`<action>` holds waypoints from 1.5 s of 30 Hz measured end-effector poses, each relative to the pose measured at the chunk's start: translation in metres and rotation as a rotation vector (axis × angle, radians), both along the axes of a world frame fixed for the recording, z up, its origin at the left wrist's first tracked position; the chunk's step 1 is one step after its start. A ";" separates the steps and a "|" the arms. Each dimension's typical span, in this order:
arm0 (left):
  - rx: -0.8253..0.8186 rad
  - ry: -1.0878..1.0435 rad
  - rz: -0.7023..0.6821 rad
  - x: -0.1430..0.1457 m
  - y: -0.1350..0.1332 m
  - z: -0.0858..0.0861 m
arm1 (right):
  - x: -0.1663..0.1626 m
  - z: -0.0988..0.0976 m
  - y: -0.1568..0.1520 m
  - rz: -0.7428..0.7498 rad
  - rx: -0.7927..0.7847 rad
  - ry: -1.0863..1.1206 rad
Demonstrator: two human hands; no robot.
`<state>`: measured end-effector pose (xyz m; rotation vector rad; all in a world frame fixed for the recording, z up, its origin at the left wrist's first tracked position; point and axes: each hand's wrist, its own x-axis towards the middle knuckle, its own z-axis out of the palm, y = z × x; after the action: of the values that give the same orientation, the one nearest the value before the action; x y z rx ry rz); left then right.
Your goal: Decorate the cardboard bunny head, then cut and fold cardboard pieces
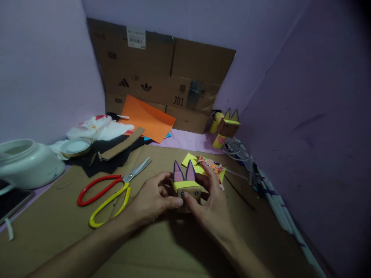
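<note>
Both hands are wrapped around a little cardboard cat head (pixel 187 188): the left hand (pixel 152 200) pinches its left side, thumb pressed to the front face, and the right hand (pixel 209 204) cups the other side with the thumb meeting it from the right. So both are closed on it, holding it just above the cardboard mat (pixel 58 231). The thing is a small boxy brown block with a yellow paper band across the top and two pointy pink ears outlined in dark pen, plus tiny dot eyes.

Just behind it lie yellow paper scraps (pixel 193 160) and a floral patterned strip (pixel 213 166). To the left on the mat sit scissors (pixel 111 191) with one red and one yellow loop handle, shiny blades pointing up-right. Further left there's a smooth white jar (pixel 27 162), a round lid (pixel 75 146), black sheet (pixel 110 158) with a brown card strip (pixel 123 144) on it, and crumpled white plastic (pixel 95 127). An orange sheet (pixel 147 117) leans on a flattened box (pixel 162 77) at the back. A second cat figure (pixel 227 125) stands by the right wall, cables (pixel 237 150) near it
</note>
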<state>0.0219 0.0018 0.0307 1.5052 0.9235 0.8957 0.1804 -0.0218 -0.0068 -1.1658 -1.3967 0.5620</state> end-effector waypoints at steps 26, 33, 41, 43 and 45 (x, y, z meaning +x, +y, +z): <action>0.012 -0.221 0.368 -0.012 0.012 0.003 | 0.011 -0.011 0.012 0.439 -0.289 0.786; 0.016 -0.185 0.294 -0.013 0.011 -0.004 | 0.010 -0.007 0.009 0.469 -0.219 0.790; 0.117 -0.237 0.105 -0.009 0.002 -0.005 | 0.002 -0.004 0.004 0.483 -0.184 0.749; 0.098 -0.236 0.027 -0.006 -0.001 -0.005 | 0.000 -0.004 0.002 0.495 -0.181 0.735; 0.091 -0.245 0.012 -0.004 -0.001 -0.007 | -0.001 -0.003 0.000 0.497 -0.181 0.724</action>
<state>0.0180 0.0004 0.0233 1.4294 0.7211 1.1159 0.1793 -0.0223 -0.0097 -0.6241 -0.9943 1.3349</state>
